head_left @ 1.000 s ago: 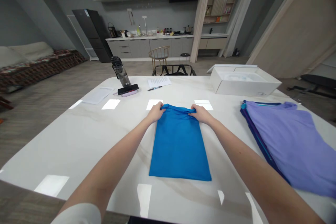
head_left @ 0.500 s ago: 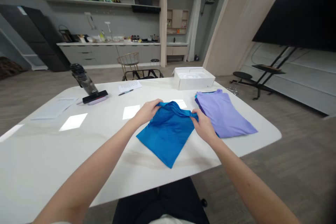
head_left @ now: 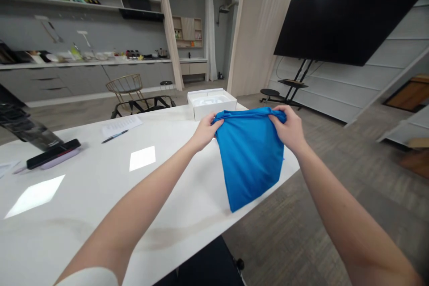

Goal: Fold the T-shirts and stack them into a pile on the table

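A folded blue shirt (head_left: pixel 251 156) hangs from both of my hands above the right part of the white table. My left hand (head_left: pixel 204 134) pinches its upper left corner between thumb and fingers. On the upper right corner, my right hand (head_left: pixel 291 130) has the same kind of grip. Between the hands the top edge is bunched and stretched nearly level, while the lower part hangs down at a slant. The pile of lilac and dark folded clothes is almost wholly hidden behind the shirt; only a sliver of lilac shows at its right edge.
On the white table (head_left: pixel 174 187), an open white box (head_left: pixel 214 106) stands beyond my hands. A printed sheet (head_left: pixel 122 126) and a pen (head_left: pixel 115 136) lie left of it. A handheld vacuum cleaner (head_left: pixel 47 143) rests at the far left. A black chair (head_left: pixel 144 103) stands behind the table.
Both hands have lifted the blue shirt off the table and carried it right, over the lilac pile. My view has turned to the right.
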A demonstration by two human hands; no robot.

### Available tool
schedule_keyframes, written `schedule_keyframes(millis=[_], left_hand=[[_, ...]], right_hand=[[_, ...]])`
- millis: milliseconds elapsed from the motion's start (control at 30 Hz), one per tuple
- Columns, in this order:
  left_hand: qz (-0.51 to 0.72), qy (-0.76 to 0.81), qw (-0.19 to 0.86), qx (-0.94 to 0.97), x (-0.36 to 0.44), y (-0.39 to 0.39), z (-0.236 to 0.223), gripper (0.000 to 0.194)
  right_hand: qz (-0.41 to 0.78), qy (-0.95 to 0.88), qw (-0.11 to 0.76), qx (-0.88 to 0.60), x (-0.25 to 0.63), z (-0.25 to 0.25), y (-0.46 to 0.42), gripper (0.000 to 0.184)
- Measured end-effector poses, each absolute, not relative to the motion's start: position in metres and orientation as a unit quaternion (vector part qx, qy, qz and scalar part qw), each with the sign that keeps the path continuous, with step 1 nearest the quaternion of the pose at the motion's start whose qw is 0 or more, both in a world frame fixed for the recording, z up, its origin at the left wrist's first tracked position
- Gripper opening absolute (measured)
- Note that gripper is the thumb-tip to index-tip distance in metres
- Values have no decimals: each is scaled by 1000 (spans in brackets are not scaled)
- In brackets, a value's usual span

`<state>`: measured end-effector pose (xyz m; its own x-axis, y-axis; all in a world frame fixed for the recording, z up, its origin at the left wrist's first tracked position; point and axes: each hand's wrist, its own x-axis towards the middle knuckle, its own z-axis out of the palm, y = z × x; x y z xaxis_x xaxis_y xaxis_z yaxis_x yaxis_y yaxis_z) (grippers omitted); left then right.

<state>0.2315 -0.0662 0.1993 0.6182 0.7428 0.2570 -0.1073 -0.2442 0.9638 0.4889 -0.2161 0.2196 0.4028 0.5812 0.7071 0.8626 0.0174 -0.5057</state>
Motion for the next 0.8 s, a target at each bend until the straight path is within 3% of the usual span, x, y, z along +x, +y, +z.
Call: schedule_keyframes(millis=[200,300,433,600,700,800], left_hand=[[309,396,618,605,298,-46,95,28],[299,411,603,614,303,-50,67,28],[370,325,587,643,308,-48,96,28],[425,288,648,563,343,-10,146,32],[412,352,638,546,360,23,130,34],[344,506,511,604,360,42,95,43]], right_hand=[[3,-531,391,-752,550,147,-144,24],[31,-529,401,-747,558,122,-147,27],[-27,-503,472,-723,571,147,-157,31],[-74,-520,495,-692,605,196,-107,30],[-53,-536,463,-703,617,182,-57,35],[23,-510,371,-775,609,137,-24,54]])
